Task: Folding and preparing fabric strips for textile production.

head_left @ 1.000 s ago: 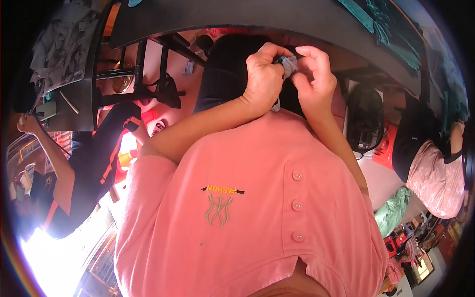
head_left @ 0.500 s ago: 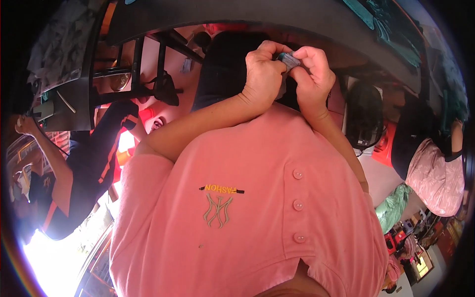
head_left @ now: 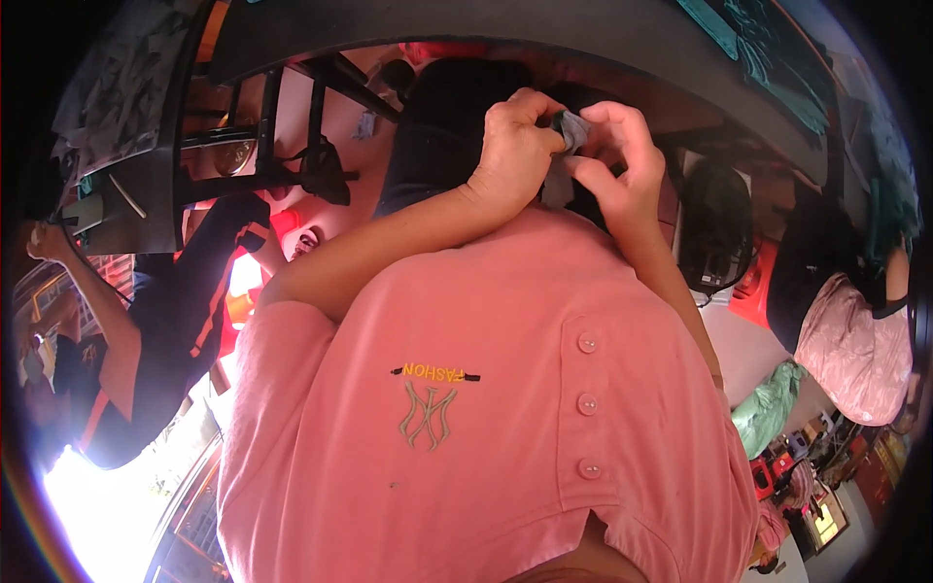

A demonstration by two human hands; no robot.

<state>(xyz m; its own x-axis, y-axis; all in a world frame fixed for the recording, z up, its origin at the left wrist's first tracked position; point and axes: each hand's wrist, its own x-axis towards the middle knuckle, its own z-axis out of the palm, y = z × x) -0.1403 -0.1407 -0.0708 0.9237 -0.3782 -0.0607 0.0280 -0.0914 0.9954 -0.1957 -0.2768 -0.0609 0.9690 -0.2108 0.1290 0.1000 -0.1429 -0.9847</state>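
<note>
By the closed thumb and fingers of the left hand (head_left: 520, 146), a small grey fabric piece (head_left: 574, 132) is being gripped above the dark trousers (head_left: 432, 131). It is being flanked by the right hand (head_left: 579, 139), whose thumb and forefinger are being held parted; whether it is being touched there cannot be told. The work is judged to be under way: the piece is being held up, not being laid down, and how much is done or left is being hidden by the fingers. Farther out, the way to the dark tabletop (head_left: 428, 24) is being edged by its near rim. Teal fabric pieces (head_left: 777, 78) are being borne at its right. At far left, a grey fabric pile (head_left: 126, 83) is being supported by another table, beside a seated co-worker (head_left: 165, 321).
</note>
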